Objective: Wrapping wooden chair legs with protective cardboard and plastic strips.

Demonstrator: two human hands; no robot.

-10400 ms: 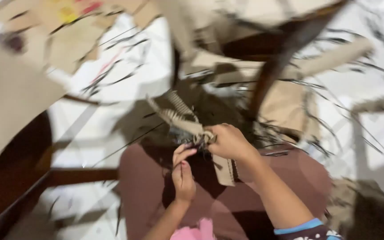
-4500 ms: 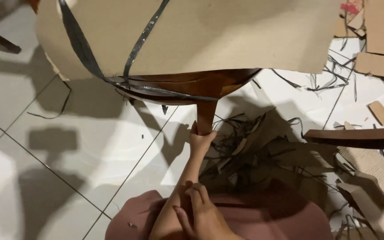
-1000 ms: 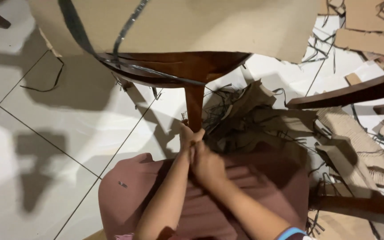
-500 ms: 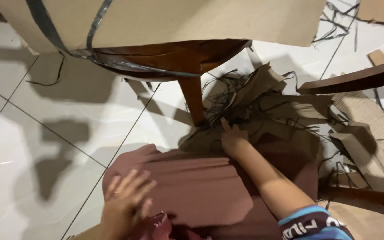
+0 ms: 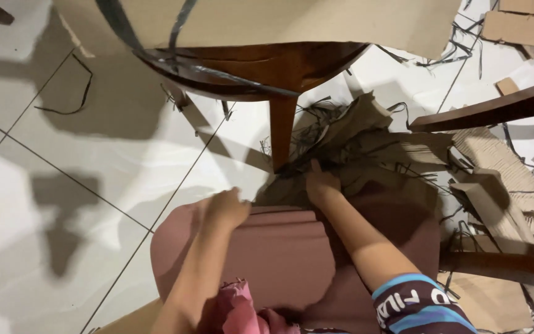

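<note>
Left hand point(image 5: 225, 209) with fingers curled, resting on the mauve skirt point(image 5: 279, 253) over the knee, grasping nothing visible. Right hand point(image 5: 321, 184) clenched on crumpled cardboard scraps point(image 5: 366, 139); the pile spreads just beyond its fingertips, beside the dark wooden chair leg point(image 5: 281, 133)

Left hand point(image 5: 225, 209) rests knuckles-up, seemingly loosely curled; right hand point(image 5: 321, 184) reaches forward, fingers hidden.
</note>
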